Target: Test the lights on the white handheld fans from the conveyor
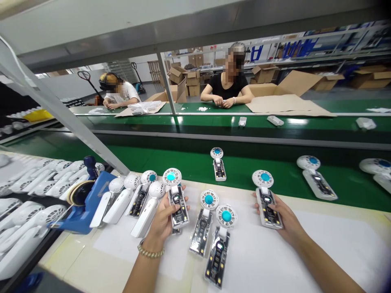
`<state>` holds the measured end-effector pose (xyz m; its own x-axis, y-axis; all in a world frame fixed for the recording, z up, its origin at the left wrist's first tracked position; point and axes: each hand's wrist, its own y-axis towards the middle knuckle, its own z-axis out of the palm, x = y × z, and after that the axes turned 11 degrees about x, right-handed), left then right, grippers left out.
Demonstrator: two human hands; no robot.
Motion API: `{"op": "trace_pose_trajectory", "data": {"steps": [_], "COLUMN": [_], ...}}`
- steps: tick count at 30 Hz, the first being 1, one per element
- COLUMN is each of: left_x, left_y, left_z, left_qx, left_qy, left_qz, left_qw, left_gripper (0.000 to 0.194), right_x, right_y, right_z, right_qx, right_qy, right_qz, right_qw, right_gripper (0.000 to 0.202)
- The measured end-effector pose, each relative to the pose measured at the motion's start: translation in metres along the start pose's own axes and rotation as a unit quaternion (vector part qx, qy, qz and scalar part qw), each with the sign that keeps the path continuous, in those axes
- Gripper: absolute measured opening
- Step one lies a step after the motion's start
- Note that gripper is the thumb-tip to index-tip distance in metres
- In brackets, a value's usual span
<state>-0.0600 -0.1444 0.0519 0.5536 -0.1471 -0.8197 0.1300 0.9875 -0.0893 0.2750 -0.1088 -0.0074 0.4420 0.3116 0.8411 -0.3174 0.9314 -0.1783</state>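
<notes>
My left hand (163, 221) is closed around a small handheld fan (178, 205), its white round head with a blue centre pointing away and its dark circuit board showing. On the right, my right hand (284, 217) grips a second handheld fan (269, 207) of the same kind, also board side up. Between the two hands lie two more fans, one nearer (217, 256) and one a little behind it (200, 232). Part of another board shows beneath my left hand, mostly hidden. White-bodied fans (114, 207) lie beside my left hand.
A blue tape dispenser (94, 203) stands at left by racks of white fans (27, 219). The green conveyor belt (183, 162) carries several fans. A slanted metal post (82, 138) rises at left. Two people (227, 87) sit across the line, with cardboard boxes (192, 83) behind.
</notes>
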Motion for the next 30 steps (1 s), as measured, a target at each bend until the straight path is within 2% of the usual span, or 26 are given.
{"op": "trace_pose_trajectory", "data": {"steps": [5,9,23,30], "left_x": [0.0001,-0.0010,-0.0027,-0.0020], "left_y": [-0.0014,-0.0015,-0.0030,-0.0031], "left_z": [0.0002,0.0027,0.0051,0.0051], "left_qx": [0.004,-0.006,-0.018,-0.028], "left_qy": [0.001,0.012,0.027,0.035], "left_qz": [-0.005,-0.010,-0.031,-0.034], "left_qw": [1.000,1.000,0.999,0.998], "left_gripper": [0.061,0.059,0.063,0.065], "right_x": [0.0001,-0.0008,-0.0042,-0.0040], "right_y": [-0.0009,-0.0014,0.0008,0.0007], "right_z": [0.0017,0.0038,0.0019,0.0002], "right_qx": [0.012,0.004,-0.012,0.004], "right_qy": [-0.036,-0.064,-0.071,-0.082], "right_qz": [-0.008,0.000,-0.007,-0.001], "right_qw": [0.999,0.998,0.997,0.997], "right_gripper": [0.050,0.054,0.060,0.060]}}
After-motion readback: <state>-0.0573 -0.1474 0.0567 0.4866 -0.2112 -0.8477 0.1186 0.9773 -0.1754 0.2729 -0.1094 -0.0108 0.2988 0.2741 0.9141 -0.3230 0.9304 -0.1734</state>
